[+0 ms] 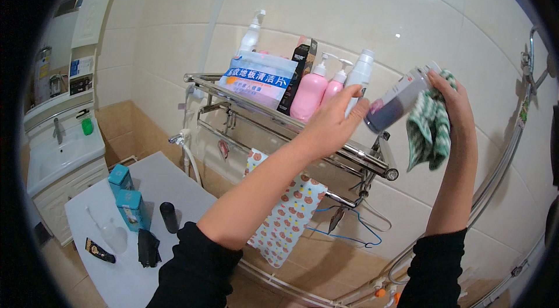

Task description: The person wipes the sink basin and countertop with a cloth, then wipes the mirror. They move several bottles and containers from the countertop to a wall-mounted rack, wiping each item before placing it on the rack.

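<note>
My right hand (pixel 454 94) grips the capped end of a tilted, see-through bottle with dark contents (pixel 395 102), along with a green and white checked cloth (pixel 430 126) that hangs down beside the wrist. Over the front rail of a metal wall rack (pixel 279 120) reaches my left hand (pixel 338 120), thumb and index finger apart, in front of a white bottle (pixel 361 70); whether it touches that bottle I cannot tell. Pink pump bottles (pixel 309 94), a black box (pixel 297 72), a blue and white pouch (pixel 260 78) and a white pump bottle (pixel 250 37) stand on the rack.
A patterned towel (pixel 288 216) and a blue hanger (pixel 345 236) hang under the rack. At lower left, a white table (pixel 183 181) bears teal tins (pixel 131 209), a black cylinder (pixel 169 217) and a black tube (pixel 99 251). Beyond is a washbasin (pixel 65 157); a shower hose (pixel 502 168) runs at right.
</note>
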`<state>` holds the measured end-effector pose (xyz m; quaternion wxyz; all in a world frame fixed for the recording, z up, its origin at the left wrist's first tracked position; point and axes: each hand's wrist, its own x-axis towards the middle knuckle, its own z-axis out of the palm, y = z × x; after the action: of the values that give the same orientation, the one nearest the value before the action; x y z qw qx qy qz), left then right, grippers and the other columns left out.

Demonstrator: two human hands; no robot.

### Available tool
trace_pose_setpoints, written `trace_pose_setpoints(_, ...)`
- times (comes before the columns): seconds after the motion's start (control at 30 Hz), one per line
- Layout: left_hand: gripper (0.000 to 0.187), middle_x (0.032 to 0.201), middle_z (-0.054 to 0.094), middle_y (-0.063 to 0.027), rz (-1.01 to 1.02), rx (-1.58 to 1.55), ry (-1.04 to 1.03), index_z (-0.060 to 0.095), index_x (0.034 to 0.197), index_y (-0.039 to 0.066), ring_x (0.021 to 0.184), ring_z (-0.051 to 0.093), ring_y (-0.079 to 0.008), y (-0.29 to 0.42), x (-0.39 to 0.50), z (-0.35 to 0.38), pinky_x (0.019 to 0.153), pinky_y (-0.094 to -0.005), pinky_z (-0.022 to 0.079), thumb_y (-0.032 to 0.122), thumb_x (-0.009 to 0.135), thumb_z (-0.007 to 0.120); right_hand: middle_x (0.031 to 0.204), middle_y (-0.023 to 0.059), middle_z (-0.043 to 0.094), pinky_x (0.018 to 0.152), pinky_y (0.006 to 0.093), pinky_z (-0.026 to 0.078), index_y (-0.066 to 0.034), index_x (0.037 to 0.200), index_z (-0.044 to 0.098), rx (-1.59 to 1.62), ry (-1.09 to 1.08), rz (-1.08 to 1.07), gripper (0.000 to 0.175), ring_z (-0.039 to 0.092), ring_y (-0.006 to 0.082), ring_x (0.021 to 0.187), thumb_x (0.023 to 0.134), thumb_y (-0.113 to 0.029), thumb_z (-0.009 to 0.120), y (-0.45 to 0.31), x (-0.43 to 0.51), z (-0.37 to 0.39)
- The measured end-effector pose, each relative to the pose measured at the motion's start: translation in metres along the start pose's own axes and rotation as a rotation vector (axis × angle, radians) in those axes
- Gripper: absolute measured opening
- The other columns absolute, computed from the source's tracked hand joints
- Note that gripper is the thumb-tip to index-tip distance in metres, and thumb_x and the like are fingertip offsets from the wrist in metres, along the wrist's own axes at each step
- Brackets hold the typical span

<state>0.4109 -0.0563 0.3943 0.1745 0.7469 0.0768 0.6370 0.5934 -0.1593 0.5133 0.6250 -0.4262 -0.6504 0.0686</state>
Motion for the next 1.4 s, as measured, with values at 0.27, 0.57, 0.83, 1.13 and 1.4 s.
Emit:
trace_pose_setpoints(0.27,0.028,0.102,0.062,-0.0209,-0.293,0.591,-0.247,0.058,0.106,0.002,0.095,0.060,-0.0363,-0.032,0.007,0.005,0.083,-0.0463,0.045,0.012,0.084,0.044,0.077,0.0072,0.061,0.060,0.0285,0.047,0.0017,0.092,0.061,-0.431,-0.069,0.116,0.037,0.057,0.0148,0.065,0.075,-0.031,0.068,0.089,0.051,0.028)
trace_pose_setpoints(0.57,0.034,0.104,0.062,-0.0166,-0.346,0.656,-0.374,0.059,0.113,0.009,0.095,0.060,-0.0328,-0.020,0.005,0.002,0.082,-0.0452,0.045,0.012,0.083,0.043,0.083,0.0073,0.062,0.063,0.0288,0.047,0.0019,0.098,0.060,-0.367,-0.151,0.163,0.038,0.058,0.0135,0.072,0.081,-0.031,0.065,0.138,0.073,0.044)
trace_pose_setpoints(0.83,0.047,0.131,0.045,-0.0165,0.251,0.612,0.158,0.046,0.125,0.004,0.126,0.037,-0.0335,-0.042,-0.068,0.009,0.105,-0.0510,0.022,0.023,0.084,0.056,0.094,0.0153,0.063,0.077,0.0345,0.047,0.0008,0.110,0.056,-0.602,-0.140,-0.051,0.044,0.059,0.0204,0.084,0.081,-0.033,0.062,0.168,0.063,0.039)
trace_pose_setpoints(1.13,0.067,0.133,0.038,-0.0214,-0.649,0.780,0.171,0.038,0.130,0.000,0.127,0.032,-0.0376,-0.058,-0.309,-0.088,0.105,-0.0470,0.026,0.017,0.073,0.067,0.117,0.0119,0.058,0.091,0.0319,0.042,0.0013,0.117,0.055,-0.470,0.644,-0.415,0.040,0.055,0.0196,0.105,0.095,-0.030,0.047,0.149,-0.041,-0.049)
trace_pose_setpoints(1.4,0.081,0.126,0.042,-0.0260,-0.825,1.082,0.819,0.032,0.129,-0.006,0.117,0.041,-0.0411,-0.108,-0.408,-0.200,0.102,-0.0438,0.031,0.015,0.064,0.074,0.091,0.0161,0.055,0.067,0.0299,0.047,0.0034,0.101,0.048,-0.298,0.411,-0.484,0.045,0.054,0.0196,0.078,0.092,-0.040,0.049,0.119,-0.200,0.038)
